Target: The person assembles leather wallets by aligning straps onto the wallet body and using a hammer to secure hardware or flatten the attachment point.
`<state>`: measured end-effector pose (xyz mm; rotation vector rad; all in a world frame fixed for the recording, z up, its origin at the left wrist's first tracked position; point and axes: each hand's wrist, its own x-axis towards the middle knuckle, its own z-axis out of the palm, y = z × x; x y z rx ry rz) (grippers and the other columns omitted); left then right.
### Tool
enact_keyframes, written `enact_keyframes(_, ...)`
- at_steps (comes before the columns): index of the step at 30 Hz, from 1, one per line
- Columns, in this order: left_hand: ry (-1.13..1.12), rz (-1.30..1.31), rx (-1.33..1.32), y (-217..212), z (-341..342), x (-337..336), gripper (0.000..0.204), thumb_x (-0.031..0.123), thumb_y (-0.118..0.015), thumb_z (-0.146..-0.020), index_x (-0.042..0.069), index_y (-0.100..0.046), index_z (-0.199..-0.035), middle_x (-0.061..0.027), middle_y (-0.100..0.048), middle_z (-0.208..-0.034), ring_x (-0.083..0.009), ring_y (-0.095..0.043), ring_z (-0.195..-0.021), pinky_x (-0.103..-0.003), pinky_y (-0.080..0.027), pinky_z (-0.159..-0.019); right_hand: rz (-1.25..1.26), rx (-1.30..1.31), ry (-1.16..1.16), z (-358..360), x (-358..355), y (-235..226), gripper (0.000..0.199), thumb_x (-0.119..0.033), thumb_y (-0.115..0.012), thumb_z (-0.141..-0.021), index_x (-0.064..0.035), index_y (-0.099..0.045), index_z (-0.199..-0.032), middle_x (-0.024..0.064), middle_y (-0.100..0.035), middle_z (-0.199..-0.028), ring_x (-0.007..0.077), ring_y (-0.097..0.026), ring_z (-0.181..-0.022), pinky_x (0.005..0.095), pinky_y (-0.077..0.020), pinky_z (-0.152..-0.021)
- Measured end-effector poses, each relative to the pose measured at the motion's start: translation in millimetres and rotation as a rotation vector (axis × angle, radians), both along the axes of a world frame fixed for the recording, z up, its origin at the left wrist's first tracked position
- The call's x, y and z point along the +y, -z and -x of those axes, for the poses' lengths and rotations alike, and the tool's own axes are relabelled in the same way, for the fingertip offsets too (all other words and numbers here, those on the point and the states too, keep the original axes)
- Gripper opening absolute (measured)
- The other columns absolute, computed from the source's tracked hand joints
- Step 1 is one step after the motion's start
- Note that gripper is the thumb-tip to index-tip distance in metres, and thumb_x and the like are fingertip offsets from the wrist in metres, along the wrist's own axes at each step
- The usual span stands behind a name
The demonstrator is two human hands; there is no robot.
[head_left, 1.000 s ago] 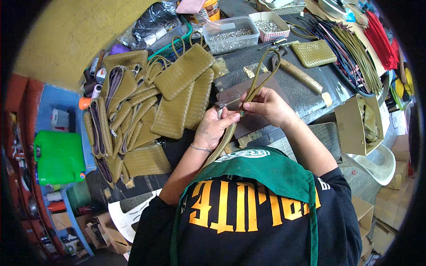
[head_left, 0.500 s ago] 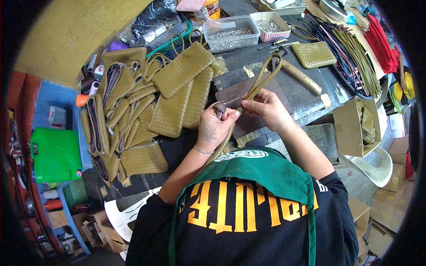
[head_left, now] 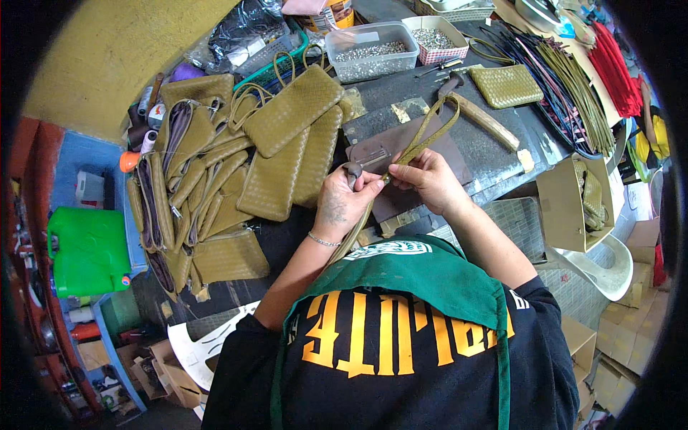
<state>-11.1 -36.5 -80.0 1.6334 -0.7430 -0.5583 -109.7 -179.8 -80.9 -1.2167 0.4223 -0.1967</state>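
An olive strap (head_left: 421,136) is folded into a long loop that reaches away from my hands across the bench. My right hand (head_left: 434,180) pinches the strap near a small shiny fitting, thumb and fingers closed. Close beside it, my left hand (head_left: 340,206) is closed on the strap's lower part, which trails toward the green apron (head_left: 408,266). A tool with a dark rounded knob (head_left: 352,170) also sticks out of my left hand; its grip is partly hidden. Under the hands lies a brown sheet (head_left: 459,163). A hammer (head_left: 486,120) with a wooden handle rests beyond the loop.
Olive woven pouches (head_left: 272,183) are heaped on the left. A clear plastic box (head_left: 373,54) and a checked carton (head_left: 435,39) of small metal pieces stand at the back. Another pouch (head_left: 505,86) and bundled straps (head_left: 566,93) lie right. A cardboard box (head_left: 561,209) stands nearer.
The strap's loop has shifted a little to the right and lower, and the right hand has dropped slightly. Both hands keep their hold, close together.
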Motion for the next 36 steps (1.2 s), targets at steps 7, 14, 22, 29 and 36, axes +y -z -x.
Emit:
enact_keyframes(7,-0.012,-0.168,0.084,10,-8,3,0.033,0.001,-0.065,-0.073,0.007,-0.037,-0.058,-0.0092,-0.063,-0.074,-0.0099,-0.054,-0.065,-0.025,-0.045,-0.060,0.003,0.017,0.147,1,-6,-2,0.017,-0.012,-0.064,-0.077,-0.0013,-0.058,-0.089,0.0020,-0.059,-0.073,0.0085,-0.052,-0.060,0.0216,-0.0420,-0.056)
enact_keyframes(14,-0.016,-0.350,-0.049,-4,-11,-2,0.020,0.007,-0.069,-0.067,0.002,-0.051,-0.064,-0.0075,-0.062,-0.069,-0.0103,-0.056,-0.063,-0.024,-0.045,-0.057,0.317,0.197,0.242,4,-11,-5,0.015,-0.010,-0.068,-0.072,-0.0004,-0.061,-0.081,0.0044,-0.061,-0.069,0.0092,-0.055,-0.059,0.0231,-0.0436,-0.055)
enact_keyframes(22,0.053,-0.450,-0.218,-15,-17,-5,0.017,0.011,-0.069,-0.063,0.000,-0.056,-0.065,-0.0056,-0.060,-0.061,-0.0109,-0.054,-0.056,-0.026,-0.044,-0.054,0.577,0.196,0.310,5,-6,0,0.024,-0.017,-0.070,-0.069,0.0011,-0.063,-0.083,0.0127,-0.065,-0.073,0.0197,-0.063,-0.067,0.0308,-0.0481,-0.061)
enact_keyframes(29,0.030,-0.420,-0.283,-13,-17,-7,0.021,0.011,-0.069,-0.061,0.001,-0.051,-0.063,-0.0061,-0.055,-0.057,-0.0147,-0.052,-0.053,-0.028,-0.043,-0.052,1.151,0.552,0.119,17,-25,-19,0.048,-0.043,-0.065,-0.071,0.0047,-0.062,-0.071,0.0246,-0.059,-0.069,0.0361,-0.061,-0.070,0.0412,-0.0491,-0.062)
enact_keyframes(36,0.080,-0.495,-0.249,2,-27,0,0.027,0.015,-0.072,-0.063,0.004,-0.047,-0.062,-0.0006,-0.047,-0.057,-0.0104,-0.044,-0.053,-0.026,-0.039,-0.051,1.546,0.028,0.019,21,1,-35,0.018,-0.016,-0.062,-0.067,-0.0033,-0.060,-0.079,0.0126,-0.057,-0.084,0.0286,-0.055,-0.080,0.0360,-0.0454,-0.068)
